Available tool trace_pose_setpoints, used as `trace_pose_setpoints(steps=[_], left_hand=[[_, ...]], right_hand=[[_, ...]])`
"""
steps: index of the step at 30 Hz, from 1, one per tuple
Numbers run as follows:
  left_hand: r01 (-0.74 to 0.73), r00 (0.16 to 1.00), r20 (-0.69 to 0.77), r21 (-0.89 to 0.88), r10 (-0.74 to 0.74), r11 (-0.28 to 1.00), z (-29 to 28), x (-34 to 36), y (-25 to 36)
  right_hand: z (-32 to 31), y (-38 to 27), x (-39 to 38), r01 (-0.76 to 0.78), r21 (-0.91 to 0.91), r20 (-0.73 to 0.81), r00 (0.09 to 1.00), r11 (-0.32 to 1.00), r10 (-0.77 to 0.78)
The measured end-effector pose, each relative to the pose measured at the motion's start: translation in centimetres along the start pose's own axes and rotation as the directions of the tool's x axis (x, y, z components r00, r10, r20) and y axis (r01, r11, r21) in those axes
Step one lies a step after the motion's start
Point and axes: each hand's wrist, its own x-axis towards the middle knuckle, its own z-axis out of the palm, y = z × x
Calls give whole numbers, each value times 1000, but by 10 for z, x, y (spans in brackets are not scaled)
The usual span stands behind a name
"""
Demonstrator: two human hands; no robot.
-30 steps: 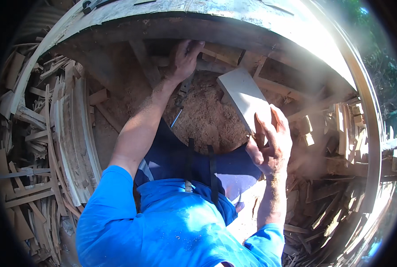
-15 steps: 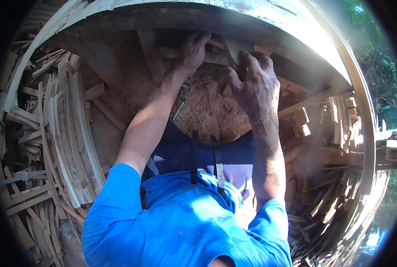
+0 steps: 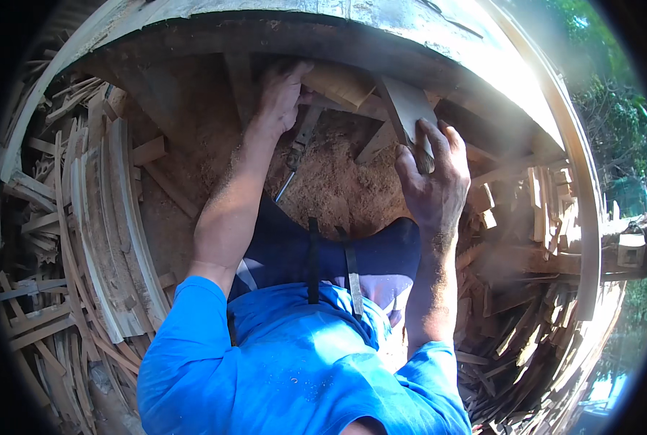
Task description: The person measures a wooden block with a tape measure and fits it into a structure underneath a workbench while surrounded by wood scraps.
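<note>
Since the earlier frame, the right hand (image 3: 441,174) has drawn back, fingers gripping a board (image 3: 404,101) partly under the worktop (image 3: 497,51), long axis pointing forward, slightly left. Left hand (image 3: 281,98) touches a block (image 3: 343,84); grip unclear.

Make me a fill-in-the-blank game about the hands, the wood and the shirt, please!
The hand holding the wooden board is the ____ one.
The other hand, nearer the wooden block, is the ____ one.
The T-shirt is coloured ____.
Missing words: right; left; blue.
</note>
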Motion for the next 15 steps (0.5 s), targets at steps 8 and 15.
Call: trace_pose_setpoints(steps=[8, 15], left_hand=[[-299, 954, 1, 36, 299, 953, -51, -42, 17], [-350, 936, 77, 278, 342, 895, -38, -19, 9]], right_hand=[[53, -22, 23, -97, -97, 45, 994, 991, 102], [70, -17, 29, 51, -179, -158, 984, 983, -79]])
